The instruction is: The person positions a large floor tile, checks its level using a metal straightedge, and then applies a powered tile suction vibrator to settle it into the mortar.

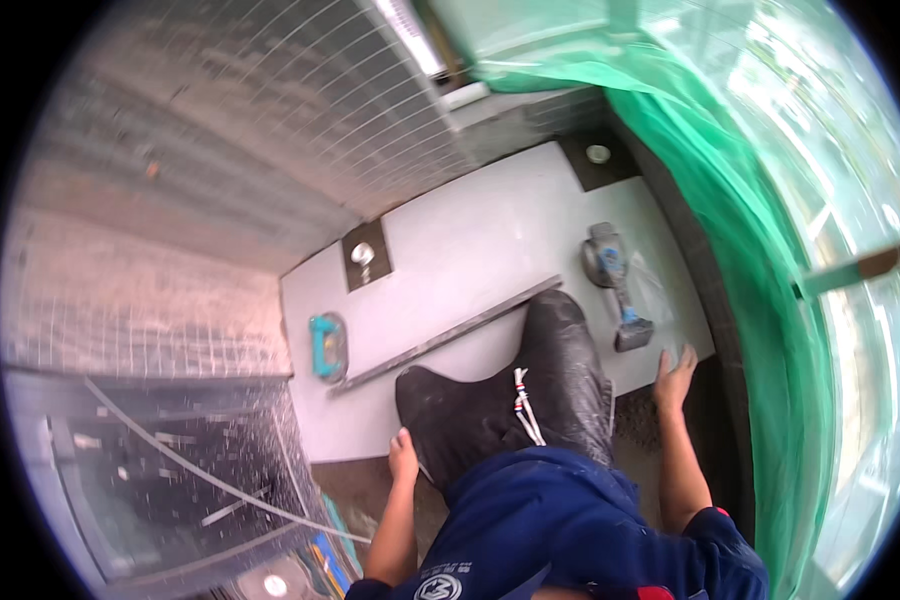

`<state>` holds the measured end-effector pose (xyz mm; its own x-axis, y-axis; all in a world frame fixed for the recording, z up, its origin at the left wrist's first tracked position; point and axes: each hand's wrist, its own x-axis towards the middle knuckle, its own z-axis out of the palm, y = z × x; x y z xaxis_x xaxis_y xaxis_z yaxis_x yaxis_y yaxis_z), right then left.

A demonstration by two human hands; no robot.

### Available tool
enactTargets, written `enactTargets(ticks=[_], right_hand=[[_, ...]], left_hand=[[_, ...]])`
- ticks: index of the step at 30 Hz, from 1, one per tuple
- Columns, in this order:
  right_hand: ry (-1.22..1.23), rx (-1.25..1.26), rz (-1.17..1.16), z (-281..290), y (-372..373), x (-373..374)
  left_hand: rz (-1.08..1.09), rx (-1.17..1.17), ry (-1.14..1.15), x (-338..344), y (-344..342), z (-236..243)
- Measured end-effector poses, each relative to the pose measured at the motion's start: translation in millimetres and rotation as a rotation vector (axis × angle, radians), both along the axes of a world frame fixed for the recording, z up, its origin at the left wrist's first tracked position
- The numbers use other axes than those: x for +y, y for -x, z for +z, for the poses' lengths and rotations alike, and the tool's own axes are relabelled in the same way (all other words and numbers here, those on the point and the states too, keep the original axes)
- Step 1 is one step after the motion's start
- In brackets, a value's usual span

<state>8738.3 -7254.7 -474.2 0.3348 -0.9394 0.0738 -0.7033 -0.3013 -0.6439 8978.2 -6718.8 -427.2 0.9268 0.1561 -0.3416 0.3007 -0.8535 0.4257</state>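
Large pale tile slabs (pixel 450 240) lie on the floor around my bent knees. My right hand (pixel 675 380) is at the near right edge of the slabs, fingers apart and holding nothing visible. Beside my left knee, my left hand (pixel 403 460) is at the near slab edge; its fingers are mostly hidden. A long grey straight bar (pixel 445 338) lies slanting across the slabs ahead of my knees. At its left end sits a teal-handled suction lifter (pixel 328 347). Forward of my right hand rests a grey and blue battery power tool (pixel 610 285) with a round pad.
Two dark cut-outs in the slabs hold pale round pipe openings (pixel 363 255). Mesh-covered grey walls (pixel 270 110) rise at the left and far side. Green sheeting (pixel 730 210) hangs along the right. A dusty dark glass panel (pixel 185 470) and a pale cable (pixel 210 482) are at lower left.
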Motion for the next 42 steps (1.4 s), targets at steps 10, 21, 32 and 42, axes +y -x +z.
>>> enactTargets(ticks=[10, 21, 32, 42], right_hand=[[-0.282, 0.411, 0.460, 26, -160, -33], [-0.289, 0.618, 0.347, 34, -99, -33], [-0.361, 0.513, 0.222, 29, 52, -53], [-0.255, 0.566, 0.122, 16, 34, -56]], left_hand=[[0.191, -0.069, 0.246, 2, 42, -11], [0.239, -0.074, 0.222, 12, 56, -33], [0.828, 0.071, 1.208, 13, 63, -98], [0.032, -0.226, 0.021, 35, -81, -48]])
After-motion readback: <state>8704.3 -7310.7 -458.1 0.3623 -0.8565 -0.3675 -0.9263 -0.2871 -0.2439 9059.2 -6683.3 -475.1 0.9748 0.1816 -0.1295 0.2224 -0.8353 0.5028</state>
